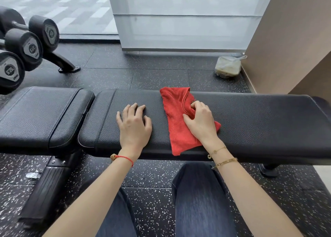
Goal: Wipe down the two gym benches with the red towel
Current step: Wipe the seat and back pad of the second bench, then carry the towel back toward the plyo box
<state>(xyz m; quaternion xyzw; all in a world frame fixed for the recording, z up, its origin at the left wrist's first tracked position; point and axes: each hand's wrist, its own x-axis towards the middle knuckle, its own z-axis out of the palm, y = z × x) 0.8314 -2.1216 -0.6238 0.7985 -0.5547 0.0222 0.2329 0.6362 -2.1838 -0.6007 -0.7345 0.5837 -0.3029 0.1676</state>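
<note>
A black padded gym bench (259,122) stretches across the view, with its smaller seat pad (41,114) at the left. The red towel (176,114) lies crumpled across the long pad, from its far edge to its near edge. My right hand (200,122) lies on the towel's right part, with fingers curled into the cloth and bunching it. My left hand (134,123) rests flat on the bare pad just left of the towel, fingers spread. Only this one bench is in view.
A dumbbell rack (26,44) with black dumbbells stands at the far left. A plastic container with a spoon (227,66) sits on the speckled rubber floor by the beige wall at the right. Glass panels run behind the bench. My knees are below the pad.
</note>
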